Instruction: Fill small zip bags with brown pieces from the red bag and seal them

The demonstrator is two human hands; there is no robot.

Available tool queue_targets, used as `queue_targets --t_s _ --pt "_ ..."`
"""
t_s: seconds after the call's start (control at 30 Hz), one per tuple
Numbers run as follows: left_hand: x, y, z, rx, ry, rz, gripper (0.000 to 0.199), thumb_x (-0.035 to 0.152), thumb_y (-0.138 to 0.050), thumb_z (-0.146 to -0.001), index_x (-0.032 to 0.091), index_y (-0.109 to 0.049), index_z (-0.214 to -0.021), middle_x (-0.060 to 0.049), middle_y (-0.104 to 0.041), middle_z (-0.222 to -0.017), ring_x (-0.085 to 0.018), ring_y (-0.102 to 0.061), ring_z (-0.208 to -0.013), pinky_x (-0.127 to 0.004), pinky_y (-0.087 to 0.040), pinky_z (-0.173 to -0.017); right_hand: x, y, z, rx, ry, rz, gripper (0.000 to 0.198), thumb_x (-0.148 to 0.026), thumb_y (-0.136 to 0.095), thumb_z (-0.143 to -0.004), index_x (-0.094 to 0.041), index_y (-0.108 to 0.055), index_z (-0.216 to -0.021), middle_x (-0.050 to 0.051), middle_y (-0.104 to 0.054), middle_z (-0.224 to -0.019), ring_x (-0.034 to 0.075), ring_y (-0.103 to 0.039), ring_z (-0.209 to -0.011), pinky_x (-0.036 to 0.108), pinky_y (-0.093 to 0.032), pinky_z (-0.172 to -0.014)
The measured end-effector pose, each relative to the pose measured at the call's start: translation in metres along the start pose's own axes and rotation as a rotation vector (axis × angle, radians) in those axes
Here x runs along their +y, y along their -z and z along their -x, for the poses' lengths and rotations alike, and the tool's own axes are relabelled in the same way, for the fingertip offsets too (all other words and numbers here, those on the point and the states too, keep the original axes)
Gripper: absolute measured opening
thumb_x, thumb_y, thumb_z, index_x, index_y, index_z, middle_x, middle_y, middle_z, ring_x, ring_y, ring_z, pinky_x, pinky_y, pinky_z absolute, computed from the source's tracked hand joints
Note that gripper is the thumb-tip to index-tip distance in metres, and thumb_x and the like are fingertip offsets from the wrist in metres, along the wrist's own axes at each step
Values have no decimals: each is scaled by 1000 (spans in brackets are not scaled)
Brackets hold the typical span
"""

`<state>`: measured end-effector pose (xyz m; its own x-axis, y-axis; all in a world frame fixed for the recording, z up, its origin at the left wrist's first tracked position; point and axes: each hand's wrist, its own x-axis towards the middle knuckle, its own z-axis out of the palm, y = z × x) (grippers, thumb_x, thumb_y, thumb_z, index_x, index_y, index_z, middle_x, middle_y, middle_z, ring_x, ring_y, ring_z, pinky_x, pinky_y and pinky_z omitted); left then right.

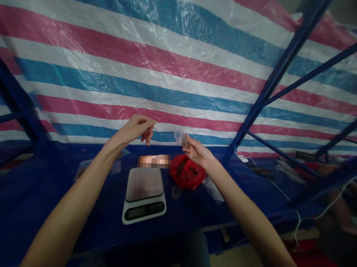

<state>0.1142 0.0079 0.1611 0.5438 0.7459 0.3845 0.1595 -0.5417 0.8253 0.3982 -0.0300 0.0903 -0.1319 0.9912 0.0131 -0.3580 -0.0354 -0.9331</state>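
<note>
My right hand (195, 150) is closed on a small clear plastic cup (179, 137), holding it tilted above a red plastic bag (183, 180). Dark brown dried pieces (181, 166) show in the bag's mouth. To the left, my left hand (139, 129) is raised over the back of the table, fingers loosely bent and apart, with nothing visible in them. Below the hands, a white kitchen scale (145, 188) stands with a bare weighing plate. Another small clear cup (176, 192) is on the table between the scale and the bag.
A shiny copper-coloured flat object (149, 160), partly blurred out, lies behind the scale. Clear plastic bags (115, 166) are at the left, and another (213, 192) is at the right. Blue metal posts (257, 102) frame the blue table (101, 213). A person (340, 212) is at the far right.
</note>
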Motion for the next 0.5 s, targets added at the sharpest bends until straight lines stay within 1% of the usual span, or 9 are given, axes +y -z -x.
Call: queue_targets --t_s 0.07,0.1,0.13,0.2,0.23,0.3,0.37,0.43,0.5 --pt "-27 -1 12 70 64 -110 49 55 -49 -96 20 -57 -62 -4 -65 -51 -16 -62 -47 -26 -42 -50 -13 31 11 59 24 97 22 -34 -83 -93 -20 -65 -93 -1 -77 -74 12 -72 -54 15 -54 -42" --pt "-43 -3 21 109 109 -200 50 57 -46 -96 21 -55 -63 -4 -64 -51 -17 -62 -47 -27 -42 -49 -20 46 16 88 34 153 26 -34 -86 -89 -19 -65 -91 0 -76 -72 13 -73 -53 16 -54 -41" --pt "-59 -5 30 152 137 -310 51 59 -42 -97 22 -54 -64 -3 -64 -52 -17 -63 -49 -27 -43 -53 -25 60 21 116 44 211 29 -33 -89 -86 -19 -65 -90 0 -76 -71 14 -73 -53 16 -54 -41" --pt "-90 -12 51 198 175 -402 50 56 -41 -97 23 -51 -61 -3 -63 -50 -18 -63 -51 -29 -46 -60 -31 82 29 164 64 330 33 -32 -94 -80 -19 -65 -90 0 -75 -71 15 -74 -54 17 -53 -40" --pt "-102 -16 61 234 192 -447 49 54 -40 -97 24 -49 -59 -3 -62 -50 -18 -62 -51 -29 -45 -62 -32 90 32 181 72 392 34 -32 -95 -78 -18 -66 -91 1 -76 -72 16 -75 -55 17 -53 -40" --pt "-119 -22 75 317 227 -553 46 51 -43 -95 24 -49 -59 -4 -60 -51 -20 -61 -55 -30 -38 -62 -31 101 36 191 83 518 36 -33 -95 -76 -18 -67 -93 3 -78 -77 17 -76 -57 18 -52 -40" --pt "-128 -24 82 384 247 -654 42 48 -45 -94 24 -52 -60 -5 -62 -58 -22 -61 -61 -31 -31 -62 -28 105 38 168 89 647 36 -34 -95 -76 -18 -68 -94 4 -78 -78 18 -75 -59 19 -51 -40" --pt "-133 -21 84 431 262 -734 39 46 -45 -94 23 -58 -64 -7 -65 -64 -23 -61 -65 -32 -28 -63 -27 103 39 115 97 772 34 -33 -94 -75 -17 -71 -95 4 -77 -77 19 -74 -61 20 -50 -42" --pt "-136 -14 83 472 278 -796 41 46 -43 -95 22 -65 -71 -9 -67 -68 -25 -62 -67 -33 -26 -64 -28 98 37 45 115 885 31 -30 -92 -74 -16 -75 -95 4 -78 -79 20 -75 -67 23 -54 -51"
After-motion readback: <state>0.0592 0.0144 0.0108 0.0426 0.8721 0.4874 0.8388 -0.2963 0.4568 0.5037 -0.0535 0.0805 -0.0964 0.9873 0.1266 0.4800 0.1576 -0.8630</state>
